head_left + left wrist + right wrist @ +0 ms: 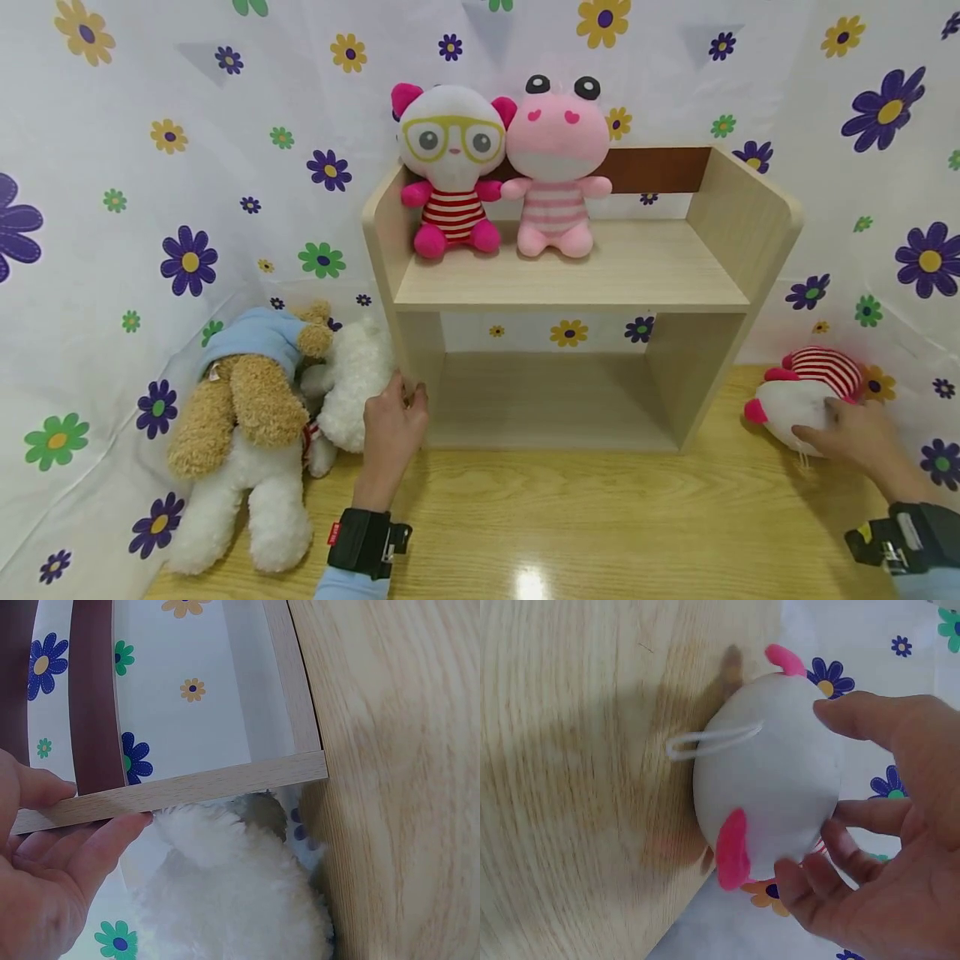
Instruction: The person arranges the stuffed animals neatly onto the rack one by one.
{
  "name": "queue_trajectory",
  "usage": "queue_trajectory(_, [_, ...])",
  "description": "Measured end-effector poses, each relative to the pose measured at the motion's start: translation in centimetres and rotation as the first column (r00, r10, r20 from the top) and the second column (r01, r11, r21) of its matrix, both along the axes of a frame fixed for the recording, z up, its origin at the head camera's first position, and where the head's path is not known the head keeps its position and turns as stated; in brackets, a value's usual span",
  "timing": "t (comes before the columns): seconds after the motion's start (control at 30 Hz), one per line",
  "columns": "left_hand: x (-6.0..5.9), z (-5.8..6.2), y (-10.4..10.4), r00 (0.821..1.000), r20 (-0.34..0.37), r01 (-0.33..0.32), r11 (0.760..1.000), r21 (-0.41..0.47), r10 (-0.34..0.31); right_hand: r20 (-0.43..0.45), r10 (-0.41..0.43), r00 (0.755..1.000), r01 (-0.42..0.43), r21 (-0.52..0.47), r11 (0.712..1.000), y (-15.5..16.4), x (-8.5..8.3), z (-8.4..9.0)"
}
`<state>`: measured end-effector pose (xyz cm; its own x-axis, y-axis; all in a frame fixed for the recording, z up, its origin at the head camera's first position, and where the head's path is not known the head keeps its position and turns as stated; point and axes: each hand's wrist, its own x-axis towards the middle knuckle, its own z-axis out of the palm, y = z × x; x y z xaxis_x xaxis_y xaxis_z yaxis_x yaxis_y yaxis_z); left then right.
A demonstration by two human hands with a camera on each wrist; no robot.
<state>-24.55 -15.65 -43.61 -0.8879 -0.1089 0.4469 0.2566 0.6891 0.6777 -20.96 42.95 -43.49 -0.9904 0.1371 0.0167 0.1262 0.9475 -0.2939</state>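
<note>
My left hand grips the front edge of the wooden shelf's left side panel, thumb on one face and fingers on the other. Just beside those fingers, a white fluffy plush toy lies against the panel. On the right, my right hand is at the white head of a plush toy lying on its side, with pink ears and a red-striped body. In the right wrist view its thumb and loosely bent fingers spread around the head, from which a white string loop hangs.
On the shelf's upper board sit a plush toy with yellow glasses and a pink striped plush toy. A brown plush toy in blue lies over white plush legs at left. Flowered cloth hangs behind.
</note>
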Motion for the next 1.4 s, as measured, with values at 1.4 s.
queue_trajectory(1.4, [0.0, -0.3, 0.0, 1.000, -0.013, -0.011, 1.000, 0.007, 0.011, 0.015, 0.040, 0.999, -0.040, 0.022, 0.999, -3.3, 2.6, 4.3])
